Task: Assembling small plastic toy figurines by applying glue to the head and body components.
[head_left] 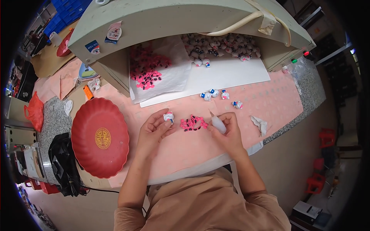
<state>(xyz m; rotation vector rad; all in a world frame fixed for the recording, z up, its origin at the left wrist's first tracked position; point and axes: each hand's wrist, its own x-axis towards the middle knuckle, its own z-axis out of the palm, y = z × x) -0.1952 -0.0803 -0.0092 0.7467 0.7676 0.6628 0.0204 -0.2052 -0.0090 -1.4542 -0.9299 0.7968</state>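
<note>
My left hand (pixel 151 131) is closed on a small white figurine (pixel 168 116) with pink and blue parts, held up between thumb and fingers. In my right hand (pixel 230 135) is a small translucent white squeeze bottle (pixel 219 125); its thin pointed tip slants up and to the left. Between the two hands, a loose cluster of small pink and black pieces (pixel 192 123) lies on the pink sheet (pixel 173 150). Beyond my right hand stand several similar white and blue figurines (pixel 214 92), one of them apart to the right.
A green-grey metal housing (pixel 185 23) arches over the far side. Beneath it lie a white sheet heaped with pink and black pieces (pixel 148 79) and many figurines (pixel 223 44). A scalloped red tray (pixel 83 142) sits left, near an orange cutter (pixel 88 92). Crumpled tissue (pixel 259 125) lies right.
</note>
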